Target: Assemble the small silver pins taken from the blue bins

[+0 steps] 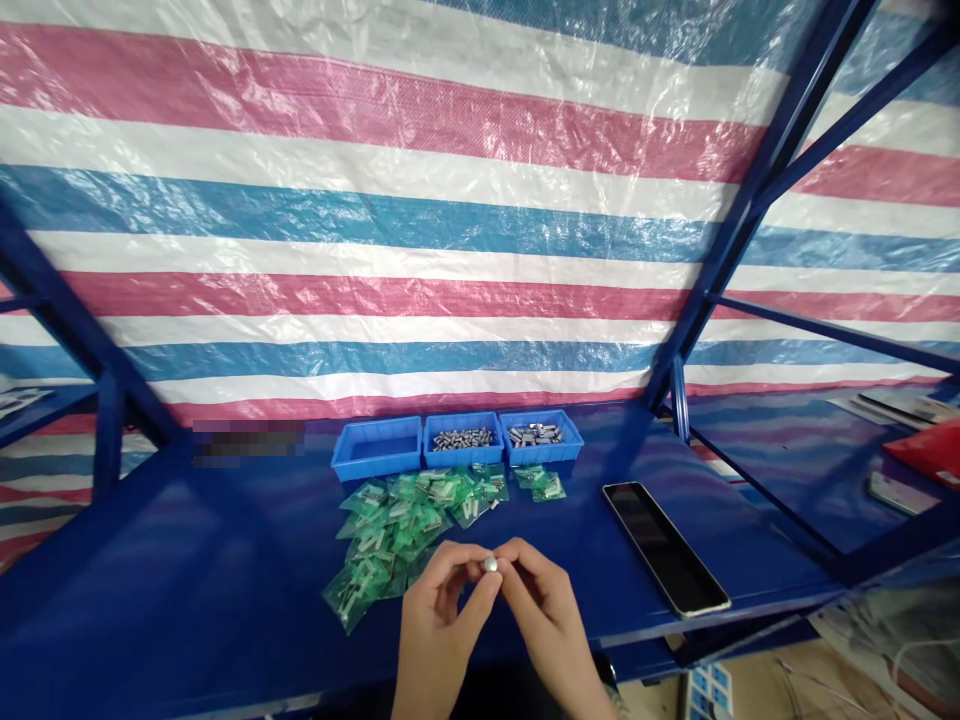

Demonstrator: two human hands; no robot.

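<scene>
My left hand (pixel 447 602) and my right hand (pixel 541 600) meet in front of me over the front part of the blue table. Between their fingertips is a small silvery metal piece (pixel 490 565) with a round end facing me; both hands pinch it. The rest of the piece is hidden by the fingers. Just beyond and to the left lies a heap of green-tinted clear plastic bags (pixel 401 530) with small metal pieces inside. A few more such bags (pixel 541 483) lie farther right, in front of the bins.
Three blue bins stand in a row at the back: a left bin (pixel 377 462), a middle one (pixel 463 458) and a right one (pixel 546 453), the last two with small metal parts. A phone (pixel 664 545) lies right. Blue frame posts (pixel 739 230) flank the table.
</scene>
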